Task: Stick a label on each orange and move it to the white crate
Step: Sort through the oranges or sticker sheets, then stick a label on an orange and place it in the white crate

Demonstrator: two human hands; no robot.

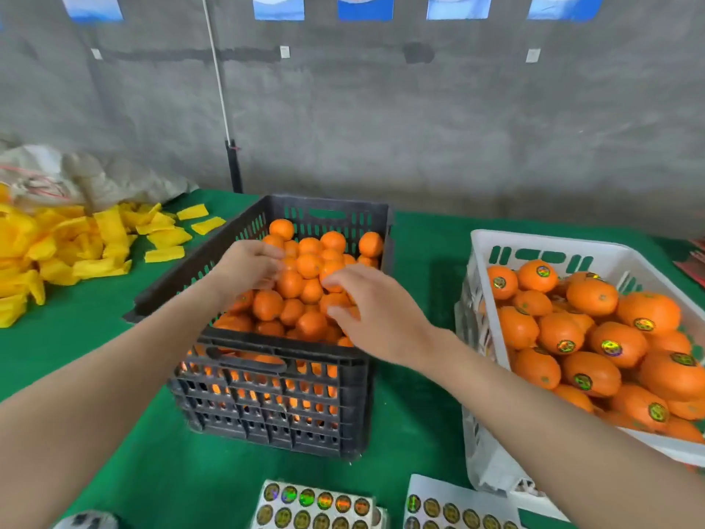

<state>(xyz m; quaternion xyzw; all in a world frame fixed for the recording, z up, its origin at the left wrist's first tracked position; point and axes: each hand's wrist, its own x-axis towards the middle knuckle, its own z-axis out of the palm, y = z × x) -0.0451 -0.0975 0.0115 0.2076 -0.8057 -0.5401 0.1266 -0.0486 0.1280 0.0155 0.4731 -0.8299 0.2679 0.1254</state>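
Head view: green bench, grey wall behind. Unlabelled oranges heaped in black crate, centre. Labelled fruit filled white crate, right. Label sheets at near edge. Left hand and right hand over pile, fingers curled onto fruit; actual grip could not be told. Risk: white crate heaped, so added orange might roll off.

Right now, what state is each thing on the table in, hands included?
black crate, nearly full of oranges, no labels showing.
white crate, heaped with labelled oranges.
left hand, in the black crate, fingers curled over oranges; grip unclear.
right hand, in the black crate, fingertips on an orange; grip unclear.
sticker sheets, flat at the near edge, stickers on them.
yellow wrappers, loose heap at left.
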